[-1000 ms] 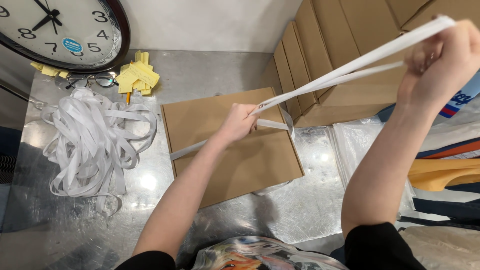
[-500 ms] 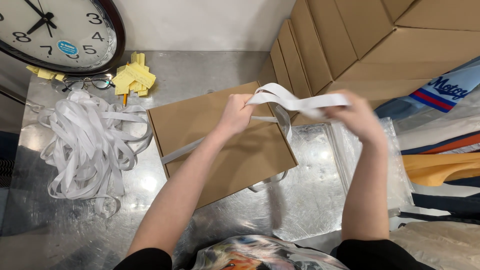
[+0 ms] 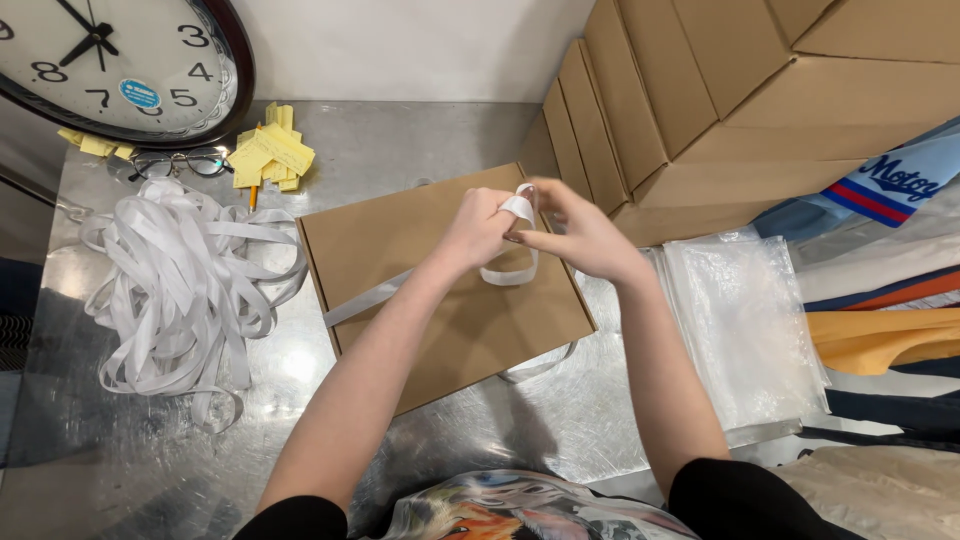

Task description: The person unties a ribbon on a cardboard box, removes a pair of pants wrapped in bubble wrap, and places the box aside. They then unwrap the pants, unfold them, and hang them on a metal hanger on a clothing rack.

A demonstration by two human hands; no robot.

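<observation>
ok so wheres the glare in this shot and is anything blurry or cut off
Head view: bright glare patches on the metal table beside the cardboard box; soft arm shadow on the table below the box; both hands, left hand and right hand, and the white ribbon look sharp; the wall clock is cropped at the top-left edge.

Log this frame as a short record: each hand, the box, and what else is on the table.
left hand: over the box, ribbon wrapped over its fingers
right hand: meets the left hand, pinching the same ribbon
box: flat brown cardboard, closed, ribbon running across its lid
table: bare metal
left of box: ribbon pile, glasses, yellow slips, clock
right of box: box stack, plastic bags
</observation>
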